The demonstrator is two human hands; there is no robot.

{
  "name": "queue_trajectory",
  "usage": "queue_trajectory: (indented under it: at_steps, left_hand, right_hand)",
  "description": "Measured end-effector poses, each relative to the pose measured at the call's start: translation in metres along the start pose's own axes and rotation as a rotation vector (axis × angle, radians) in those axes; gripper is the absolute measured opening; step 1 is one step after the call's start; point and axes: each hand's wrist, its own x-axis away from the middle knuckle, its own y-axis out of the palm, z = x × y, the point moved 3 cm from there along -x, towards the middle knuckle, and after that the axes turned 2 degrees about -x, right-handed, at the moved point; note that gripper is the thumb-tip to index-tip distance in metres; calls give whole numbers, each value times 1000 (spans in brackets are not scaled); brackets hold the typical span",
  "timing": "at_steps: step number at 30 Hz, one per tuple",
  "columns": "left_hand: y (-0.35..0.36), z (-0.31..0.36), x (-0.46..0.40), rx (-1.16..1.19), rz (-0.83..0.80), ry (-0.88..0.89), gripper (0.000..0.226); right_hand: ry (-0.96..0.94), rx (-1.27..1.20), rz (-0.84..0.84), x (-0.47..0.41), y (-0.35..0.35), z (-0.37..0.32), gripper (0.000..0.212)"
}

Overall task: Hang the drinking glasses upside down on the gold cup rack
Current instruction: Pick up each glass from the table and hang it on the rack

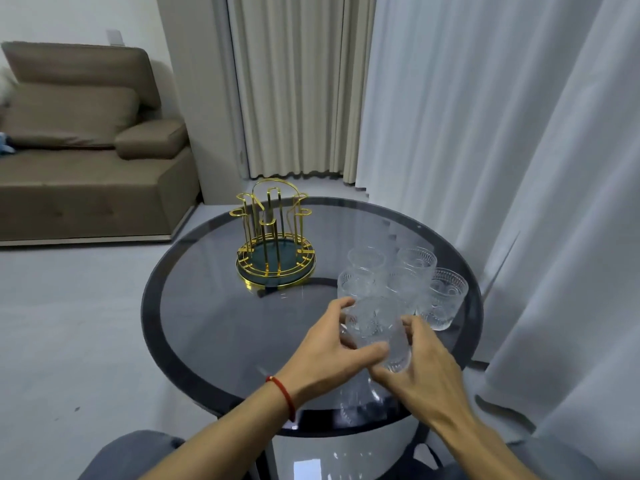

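While the gold cup rack (275, 239) stands bare on the far left part of the round dark glass surface (194, 306), with none of its wire prongs carrying anything, the first pick-up looks to be the step in hand. Both hands are closed round one embossed clear drinking glass (375, 332) near the front of the surface. The left hand (325, 355) grips it from the left, thumb across the lower wall and fingers curled over the upper rim side. The right hand (424, 367) grips it from the right, its fingers curled round the glass. The glass appears tilted, its thick base toward the person and its mouth pointing away, though the clear walls make the exact attitude hard to read; whether it is lifted free of the surface I cannot tell.

Five more drinking glasses (414, 275) of the same pattern stand upright in a tight cluster just behind the held one, to the right of the rack and apart from it.

By my reading, the next move calls for finishing the turn so the mouth faces down, then carrying the glass left and away to the rack and lowering it over one of the upright gold prongs. The nearer prongs on the right side seem the easiest reach. Care is needed not to knock the cluster when the glass is drawn out.
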Motion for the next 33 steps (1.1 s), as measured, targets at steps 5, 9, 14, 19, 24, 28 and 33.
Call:
queue_trajectory:
  at_steps: [5, 9, 14, 19, 24, 28, 33]
  left_hand:
    - [-35, 15, -17, 473, 170, -32, 70]
    - [-74, 12, -42, 835, 104, -67, 67]
    - [-94, -11, -75, 828, 82, -21, 47]
    - [-112, -65, -87, -286, 549, -46, 35]
    - [-87, -113, -95, -818, 325, -131, 76]
    - [-79, -129, -99, -944, 290, -145, 75]
    - [-76, -132, -102, -976, 286, -150, 73]
  right_hand:
    - [-207, -190, 44, -23, -4, -45, 83]
    - [2, -563, -87, -74, 9, -73, 72]
    - [125, -643, -199, -130, 25, -88, 51]
    - [145, -571, 74, -188, -6, -76, 71]
    - [180, -606, 223, -280, -17, -87, 91]
    - [71, -527, 222, -347, -4, -121, 92]
    - [-60, -431, -111, -405, 32, -166, 87]
